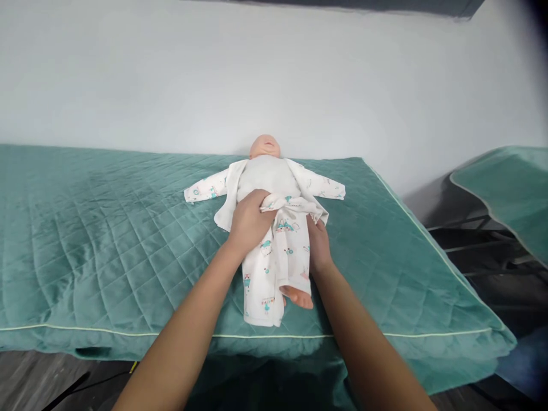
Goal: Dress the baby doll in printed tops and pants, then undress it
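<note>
A baby doll (265, 147) lies on its back, head toward the wall. It wears a white printed jacket (323, 184), spread apart at the front over a pale torso, with both sleeves stretched out sideways. White printed baby pants (262, 274) cover its legs, and a bare foot shows at one cuff; the other cuff lies flat with no foot visible. My left hand (250, 224) is closed on the waistband, thumb on top. At the opposite side of the waist, my right hand (319, 242) grips the pants' edge, its fingertips partly hidden by cloth.
A green quilted cover (141, 251) with light piping lies over the bed under the doll. The bed's front edge runs just below the pants. Behind is a plain wall (171, 74). At right, another green cloth (509, 188) hangs over a dark metal frame.
</note>
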Action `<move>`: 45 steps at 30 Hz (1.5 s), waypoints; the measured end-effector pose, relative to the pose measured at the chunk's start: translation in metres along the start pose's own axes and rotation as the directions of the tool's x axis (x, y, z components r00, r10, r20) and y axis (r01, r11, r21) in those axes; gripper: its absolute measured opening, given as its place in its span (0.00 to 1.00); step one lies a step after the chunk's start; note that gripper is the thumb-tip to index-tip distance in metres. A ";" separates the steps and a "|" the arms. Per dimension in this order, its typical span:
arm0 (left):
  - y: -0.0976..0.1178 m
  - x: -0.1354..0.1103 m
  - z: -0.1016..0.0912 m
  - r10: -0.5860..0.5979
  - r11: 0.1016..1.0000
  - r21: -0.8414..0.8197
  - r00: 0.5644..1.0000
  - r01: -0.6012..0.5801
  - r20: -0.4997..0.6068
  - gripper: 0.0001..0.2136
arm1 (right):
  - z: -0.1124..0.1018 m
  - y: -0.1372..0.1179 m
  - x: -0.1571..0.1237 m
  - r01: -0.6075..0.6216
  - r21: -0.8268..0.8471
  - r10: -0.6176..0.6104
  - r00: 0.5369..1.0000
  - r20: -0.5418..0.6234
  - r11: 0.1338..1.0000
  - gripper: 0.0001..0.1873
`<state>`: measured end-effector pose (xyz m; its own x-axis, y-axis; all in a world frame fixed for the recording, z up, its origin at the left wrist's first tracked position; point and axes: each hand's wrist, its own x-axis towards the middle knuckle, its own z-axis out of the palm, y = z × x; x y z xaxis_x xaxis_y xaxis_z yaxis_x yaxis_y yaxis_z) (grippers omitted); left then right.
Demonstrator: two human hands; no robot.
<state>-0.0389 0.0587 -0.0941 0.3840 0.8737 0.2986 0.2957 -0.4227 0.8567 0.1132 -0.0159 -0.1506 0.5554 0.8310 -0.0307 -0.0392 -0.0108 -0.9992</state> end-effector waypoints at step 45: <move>-0.053 -0.017 -0.010 -0.107 0.832 -0.500 0.955 0.239 0.278 0.25 | 0.035 -0.055 0.048 -0.112 0.224 -0.044 0.804 0.593 0.968 0.12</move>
<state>-0.0693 0.0686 -0.1406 0.5782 0.8123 0.0765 -0.0998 -0.0226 0.9947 0.1130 0.0435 -0.0960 -0.0441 0.9984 0.0346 -0.2861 0.0206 -0.9580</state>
